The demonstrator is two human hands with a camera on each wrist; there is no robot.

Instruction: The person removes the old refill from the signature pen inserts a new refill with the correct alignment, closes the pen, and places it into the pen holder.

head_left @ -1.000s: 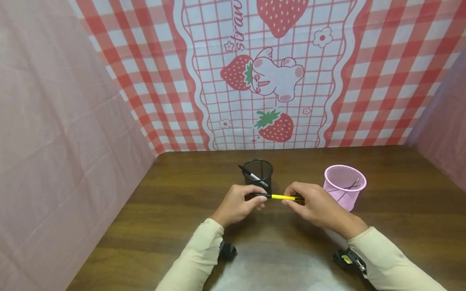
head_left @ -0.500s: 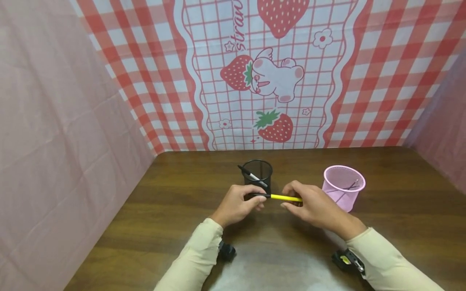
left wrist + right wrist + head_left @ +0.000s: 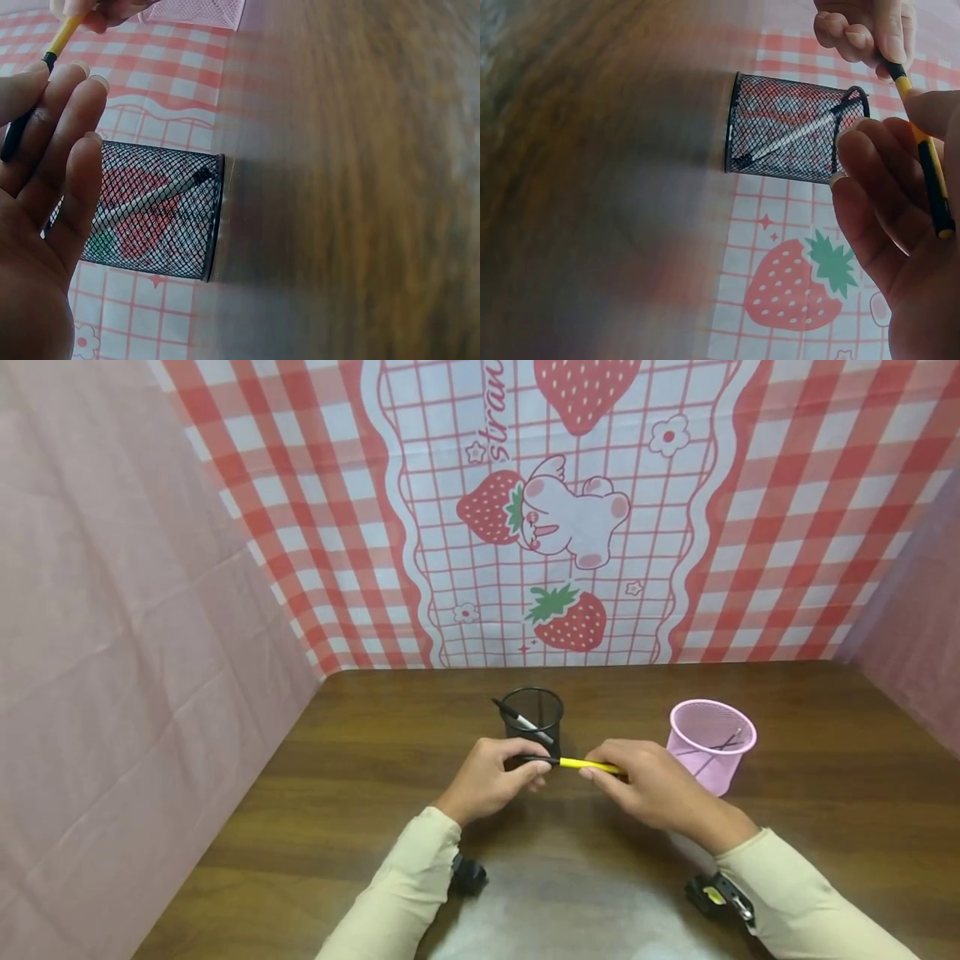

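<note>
A thin yellow and black pen [image 3: 573, 763] is stretched level between both hands, in front of a black mesh cup [image 3: 534, 727]. My left hand [image 3: 491, 779] pinches its black end between thumb and fingers. The yellow part lies between the thumb and fingers of my right hand [image 3: 652, 785], which grips it; its other black end shows along that palm in the right wrist view. Inside the black cup a white pen with a black end [image 3: 522, 720] leans, its tip above the rim. In the left wrist view, the cup [image 3: 150, 210] stands beyond the left fingers.
A pink mesh cup [image 3: 708, 747] stands to the right, behind the right hand, with thin dark sticks or pens inside. The wooden table [image 3: 360, 752] ends at a red-and-white checked cloth [image 3: 375, 568] at the back. Pink cloth [image 3: 150, 635] hangs on the left.
Half a second ago the right thumb sat lower, with more of the yellow barrel showing; now thumb and fingers close on it. The left hand keeps its hold, and the cups stay put.
</note>
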